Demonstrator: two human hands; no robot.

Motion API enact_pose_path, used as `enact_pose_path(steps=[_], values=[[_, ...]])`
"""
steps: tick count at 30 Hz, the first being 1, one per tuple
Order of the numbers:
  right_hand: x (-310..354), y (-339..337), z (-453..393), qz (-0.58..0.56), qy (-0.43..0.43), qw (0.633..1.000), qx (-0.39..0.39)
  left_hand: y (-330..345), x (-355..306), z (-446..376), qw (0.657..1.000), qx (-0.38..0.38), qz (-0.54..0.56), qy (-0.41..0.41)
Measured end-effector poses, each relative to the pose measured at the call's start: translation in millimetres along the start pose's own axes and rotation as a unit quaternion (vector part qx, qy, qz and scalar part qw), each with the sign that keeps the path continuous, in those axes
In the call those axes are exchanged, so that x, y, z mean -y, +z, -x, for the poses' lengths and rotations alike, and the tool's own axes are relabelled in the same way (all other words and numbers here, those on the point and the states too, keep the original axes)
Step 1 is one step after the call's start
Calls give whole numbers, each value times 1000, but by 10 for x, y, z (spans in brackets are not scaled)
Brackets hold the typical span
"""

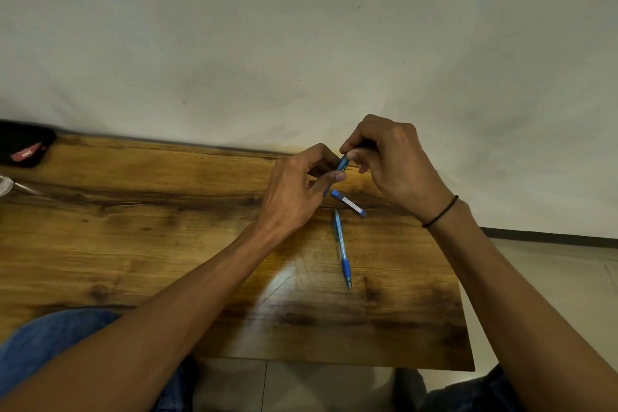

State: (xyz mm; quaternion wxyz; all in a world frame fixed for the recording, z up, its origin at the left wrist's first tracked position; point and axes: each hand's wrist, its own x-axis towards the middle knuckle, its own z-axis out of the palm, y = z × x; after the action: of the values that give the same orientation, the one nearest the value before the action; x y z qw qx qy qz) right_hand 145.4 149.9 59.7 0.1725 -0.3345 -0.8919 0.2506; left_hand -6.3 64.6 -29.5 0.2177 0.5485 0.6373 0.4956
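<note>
Both hands meet above the far side of a wooden table (pixel 140 244). My left hand (pixel 294 191) pinches the lower part of a blue pen (pixel 341 164) between thumb and fingers. My right hand (pixel 391 160) grips the pen's upper end, fingers curled round it; that end is hidden inside the hand. A second blue pen (pixel 342 248) lies on the table below the hands, tip toward me. A short blue pen piece with a white label (pixel 348 203) lies just under my right hand.
A black pouch with a red label (pixel 25 145) sits at the table's far left corner, with a pale object (pixel 5 185) at the left edge below it. A plain wall stands right behind the table. The table's right edge drops to a tiled floor (pixel 548 274).
</note>
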Motion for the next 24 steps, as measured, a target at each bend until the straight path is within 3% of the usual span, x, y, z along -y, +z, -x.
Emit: enact_pose_path(steps=[9,16,21,23,24], values=[[-42,59,-10,-179,48,979,-82,-38,-78,-63,998,-25,64,-12],[-10,174,-32,-242,57,964,-90,-69,-133,-85,993,-61,94,-19],[52,95,-26,-360,79,920,-131,-137,-168,-143,984,-101,142,-44],[120,56,-21,-465,103,870,-126,-179,-148,-170,970,-130,188,-79],[157,36,-18,-535,115,828,-123,-197,-129,-183,964,-146,201,-96]])
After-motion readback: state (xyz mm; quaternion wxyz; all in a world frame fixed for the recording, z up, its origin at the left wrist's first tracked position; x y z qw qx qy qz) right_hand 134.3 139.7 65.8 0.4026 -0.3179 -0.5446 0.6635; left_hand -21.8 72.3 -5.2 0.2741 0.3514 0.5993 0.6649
